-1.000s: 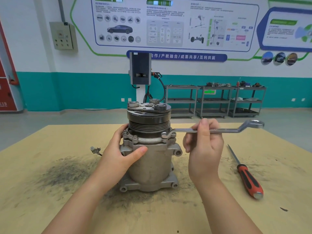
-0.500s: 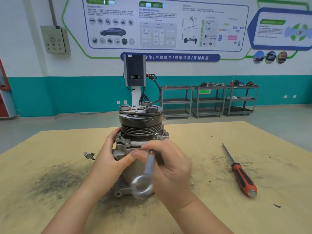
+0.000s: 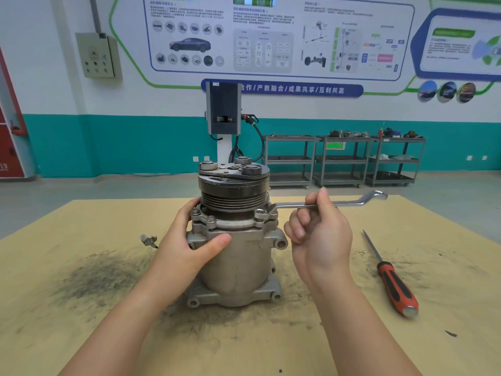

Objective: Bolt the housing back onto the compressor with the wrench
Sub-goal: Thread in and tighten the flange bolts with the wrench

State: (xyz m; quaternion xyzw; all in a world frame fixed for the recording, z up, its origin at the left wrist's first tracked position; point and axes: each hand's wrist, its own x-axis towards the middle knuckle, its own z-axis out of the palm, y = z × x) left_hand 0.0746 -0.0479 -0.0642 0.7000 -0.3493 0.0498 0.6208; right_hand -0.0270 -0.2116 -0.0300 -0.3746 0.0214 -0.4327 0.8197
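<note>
A grey metal compressor (image 3: 235, 267) stands upright on the table, with a black pulley (image 3: 234, 192) on top and a bolted housing flange (image 3: 230, 222) below it. My left hand (image 3: 189, 240) wraps round the compressor's left side, thumb across the front. A silver ring wrench (image 3: 349, 203) sits on a bolt (image 3: 260, 213) at the flange's right and points to the right. My right hand (image 3: 317, 229) grips the wrench's shaft near the middle.
A red and black screwdriver (image 3: 390, 278) lies on the wooden table (image 3: 81, 308) to the right. A small metal connector (image 3: 147, 239) lies left of the compressor. Dark grime marks the table around the base. Shelving carts (image 3: 341, 161) stand against the far wall.
The wrench swung from pointing right round to the front towards me, and is now back on the right bolt pointing right. My left hand stayed on the compressor.
</note>
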